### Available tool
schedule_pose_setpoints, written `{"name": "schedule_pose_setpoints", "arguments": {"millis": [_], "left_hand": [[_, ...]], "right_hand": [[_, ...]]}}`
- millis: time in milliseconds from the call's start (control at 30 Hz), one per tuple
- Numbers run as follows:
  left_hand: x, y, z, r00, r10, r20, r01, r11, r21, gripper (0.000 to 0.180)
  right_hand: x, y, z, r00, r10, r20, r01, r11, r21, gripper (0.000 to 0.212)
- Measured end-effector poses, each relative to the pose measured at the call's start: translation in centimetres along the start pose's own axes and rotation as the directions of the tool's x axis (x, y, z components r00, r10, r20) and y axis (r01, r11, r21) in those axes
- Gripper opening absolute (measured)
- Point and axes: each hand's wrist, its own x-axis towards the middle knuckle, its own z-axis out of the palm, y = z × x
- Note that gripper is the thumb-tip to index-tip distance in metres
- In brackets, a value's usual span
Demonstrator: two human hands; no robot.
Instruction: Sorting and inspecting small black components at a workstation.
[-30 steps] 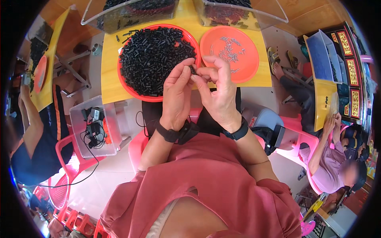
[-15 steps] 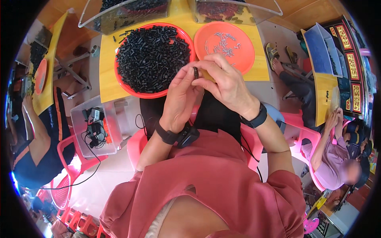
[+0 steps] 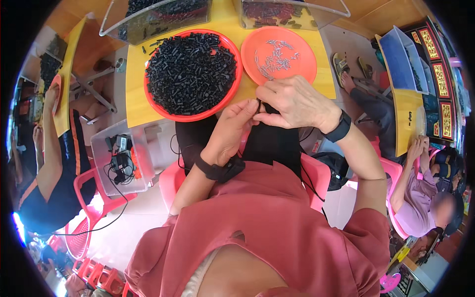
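Note:
Both hands meet just off the near edge of the yellow table, pinching a small black plastic part (image 3: 259, 106) between them. My left hand (image 3: 231, 127) has thumb and fingers closed on it from the left. My right hand (image 3: 298, 104) bends over from the right, thumb and fingertips at the same part; its exact shape is mostly covered. Beyond my left hand lies a red basin (image 3: 150, 94) heaped with small black plastic pieces (image 3: 192, 74). To its right, an orange-red plate (image 3: 308, 69) holds scattered small silvery metal pieces (image 3: 279, 62).
Clear plastic bins (image 3: 168, 24) with dark parts stand along the back of the yellow table (image 3: 134, 106). At left on the floor sits a clear box (image 3: 101, 148) with cables and devices. Co-workers sit at tables on both sides. I sit on a pink chair (image 3: 170, 185).
My right hand has moved right and slightly nearer, its elbow swinging outward. My left hand has shifted slightly right with the black part. A co-worker's hand at left has reached up to a plate.

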Motion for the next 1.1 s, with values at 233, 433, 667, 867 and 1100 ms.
{"name": "schedule_pose_setpoints", "arguments": {"millis": [233, 433, 667, 867, 1100], "left_hand": [[-0.1, 0.9, -0.5, 0.999, -0.015, -0.049, 0.017, 0.999, 0.037, 0.023], [0.0, 0.9, -0.6, 0.999, -0.033, -0.032, 0.036, 0.996, 0.087, 0.024], [0.1, 0.5, 1.0, 0.985, 0.127, -0.121, -0.102, 0.975, 0.197, 0.036], [0.3, -0.5, 0.8, 0.94, 0.327, -0.102, -0.245, 0.851, 0.464, 0.039], [1.3, -2.1, 0.2, 0.839, 0.54, 0.068, -0.428, 0.578, 0.695, 0.036]], "right_hand": [[1.1, 0.4, -0.2, 0.998, 0.027, 0.064, -0.025, 0.999, -0.028, 0.032], [1.4, 0.5, -0.3, 0.994, -0.002, 0.111, 0.001, 1.0, 0.001, 0.031], [0.4, 1.5, 1.0, 0.999, -0.01, -0.036, 0.008, 0.998, -0.056, 0.032], [0.1, 1.3, 1.5, 0.998, -0.026, -0.064, 0.016, 0.99, -0.139, 0.034], [-1.4, 1.6, 2.0, 1.0, -0.002, 0.008, 0.003, 0.979, -0.205, 0.03]]}}
